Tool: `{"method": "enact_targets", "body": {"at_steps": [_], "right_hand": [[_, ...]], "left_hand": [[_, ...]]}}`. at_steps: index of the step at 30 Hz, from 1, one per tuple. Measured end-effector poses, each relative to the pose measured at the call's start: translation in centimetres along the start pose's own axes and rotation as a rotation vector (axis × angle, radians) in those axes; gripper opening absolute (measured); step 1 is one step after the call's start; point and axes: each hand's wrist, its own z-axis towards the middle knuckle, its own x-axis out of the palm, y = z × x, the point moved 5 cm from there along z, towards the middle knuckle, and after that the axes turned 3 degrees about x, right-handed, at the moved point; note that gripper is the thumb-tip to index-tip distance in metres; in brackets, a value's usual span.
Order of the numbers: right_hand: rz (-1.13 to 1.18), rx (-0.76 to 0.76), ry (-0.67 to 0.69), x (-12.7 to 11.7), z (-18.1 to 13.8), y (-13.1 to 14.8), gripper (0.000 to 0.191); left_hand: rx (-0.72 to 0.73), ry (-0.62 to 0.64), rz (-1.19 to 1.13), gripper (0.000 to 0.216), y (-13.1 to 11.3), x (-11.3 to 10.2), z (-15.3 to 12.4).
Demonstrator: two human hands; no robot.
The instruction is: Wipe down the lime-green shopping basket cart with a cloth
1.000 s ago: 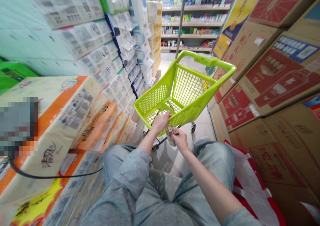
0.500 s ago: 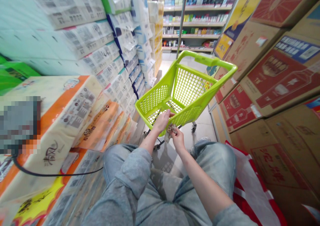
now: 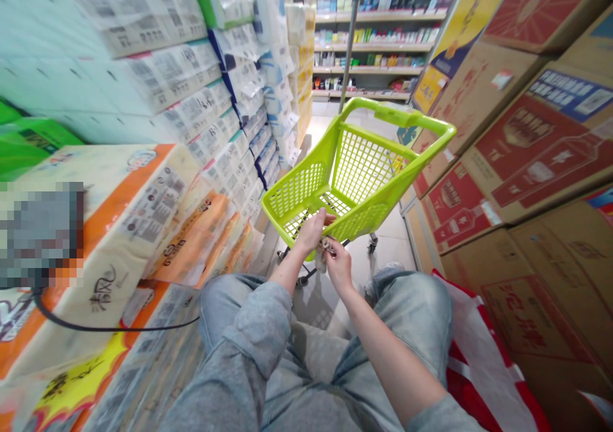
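Note:
A lime-green shopping cart with a lattice plastic basket stands in front of me, its near corner close to my knees. At that corner my left hand reaches over the rim, fingers bent to the inside of the basket and seemingly gripping the edge. Just outside the rim, my right hand is closed on a crumpled greyish-brown rag. Part of the rag hangs below the fingers, near the basket wall. The left fingertips are partly hidden.
Tissue packs are stacked along my left, with a pixelated device and black cable on them. Cardboard cartons rise on the right, beside a red-and-white bag. Stocked shelves and a metal pole stand ahead.
My right hand has shifted slightly left with the rag, closer to my left hand. The left hand stays at the basket's corner, and the cart looks unmoved.

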Motion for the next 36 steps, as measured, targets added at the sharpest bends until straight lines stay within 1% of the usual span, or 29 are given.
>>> {"method": "enact_targets", "body": {"at_steps": [3,5,7,9,11,14,16,18,19,20,21,23,24,25,26,27,29,31,32,34,36], "right_hand": [[-0.009,-0.046,0.044,-0.6,-0.9,-0.5,0.027],[-0.015,0.008,0.050,-1.1,-1.4,-1.8,0.027],[-0.020,0.098,-0.002,-1.7,-1.6,-3.4,0.032],[-0.015,0.171,-0.095,-2.1,-1.3,-4.7,0.035],[-0.008,0.206,-0.154,-1.9,-0.7,-5.3,0.033],[-0.017,0.220,-0.133,-1.0,-0.3,-5.4,0.022],[-0.020,0.201,-0.080,-0.9,-0.4,-4.9,0.017],[-0.031,0.161,-0.024,-1.5,-0.6,-4.0,0.016],[-0.044,0.136,-0.025,-2.3,-0.5,-3.3,0.017],[-0.065,0.107,-0.060,-3.3,-0.3,-2.6,0.017],[-0.097,0.072,-0.128,-4.5,0.1,-1.6,0.018],[-0.166,-0.031,-0.322,-7.1,1.4,0.7,0.020],[-0.218,-0.096,-0.393,-8.1,2.1,1.9,0.021],[-0.264,-0.168,-0.433,-8.6,2.9,3.1,0.023],[-0.311,-0.249,-0.430,-8.8,3.6,4.2,0.024],[-0.364,-0.330,-0.383,-8.5,4.3,5.1,0.024],[-0.481,-0.482,-0.212,-7.2,5.3,5.9,0.024],[-0.618,-0.581,-0.058,-5.9,5.8,5.7,0.025],[-0.689,-0.610,-0.013,-5.5,6.2,5.4,0.025],[-0.823,-0.642,0.014,-5.7,7.2,4.7,0.024],[-0.930,-0.662,0.002,-6.9,8.9,4.3,0.023]], "left_hand": [[-0.011,-0.004,-0.018,0.069,0.2,-0.1,0.1],[-0.013,-0.005,-0.030,0.069,0.3,-0.2,0.1],[-0.008,-0.004,-0.031,0.070,0.4,-0.2,0.2],[-0.004,-0.003,-0.027,0.071,0.4,-0.1,0.2],[-0.003,-0.003,-0.019,0.071,0.4,0.1,0.1],[-0.003,-0.007,-0.006,0.071,0.5,0.4,0.1],[-0.003,-0.012,-0.012,0.070,0.5,0.4,0.1],[-0.005,-0.018,-0.033,0.069,0.6,0.3,0.1],[-0.007,-0.019,-0.045,0.069,0.6,0.2,0.0],[-0.010,-0.021,-0.054,0.069,0.6,0.2,0.0],[-0.012,-0.022,-0.058,0.069,0.5,0.1,-0.1],[-0.011,-0.022,-0.054,0.069,0.2,0.1,-0.2],[-0.010,-0.022,-0.053,0.069,0.1,0.2,-0.3],[-0.009,-0.023,-0.055,0.069,-0.1,0.3,-0.4],[-0.009,-0.022,-0.061,0.069,-0.2,0.4,-0.4],[-0.009,-0.023,-0.070,0.069,-0.3,0.5,-0.4],[-0.013,-0.027,-0.081,0.068,-0.3,0.8,-0.5],[-0.021,-0.029,-0.069,0.068,0.0,0.9,-0.5],[-0.028,-0.035,-0.057,0.068,0.2,0.8,-0.6],[-0.052,-0.057,-0.024,0.068,0.6,0.6,-0.7],[-0.075,-0.089,0.002,0.068,0.9,0.3,-0.8]]}}
